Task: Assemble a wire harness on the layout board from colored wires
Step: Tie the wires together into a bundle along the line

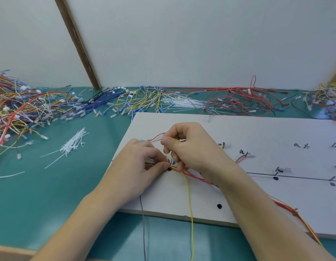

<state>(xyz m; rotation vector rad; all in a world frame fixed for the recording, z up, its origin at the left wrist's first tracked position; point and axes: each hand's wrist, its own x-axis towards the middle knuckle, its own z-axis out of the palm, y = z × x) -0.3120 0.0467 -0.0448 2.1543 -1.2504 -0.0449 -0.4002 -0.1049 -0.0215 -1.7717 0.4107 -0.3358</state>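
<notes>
Left hand (142,162) pinches bundle of red, orange and yellow wires (174,167) against flat white layout board (257,132) – right hand (189,147) curls over same bundle, fingertips gripping thin strand. Long yellow wire (189,204) trails off board's near edge. White zip ties (74,144) lie loose on teal table mat (41,194) – tangled coloured wire heaps (22,110) behind

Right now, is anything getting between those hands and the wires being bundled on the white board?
Nothing visible does. The left hand already pinches the wire bundle against the layout board, and the right hand grips wires just above it.
</notes>
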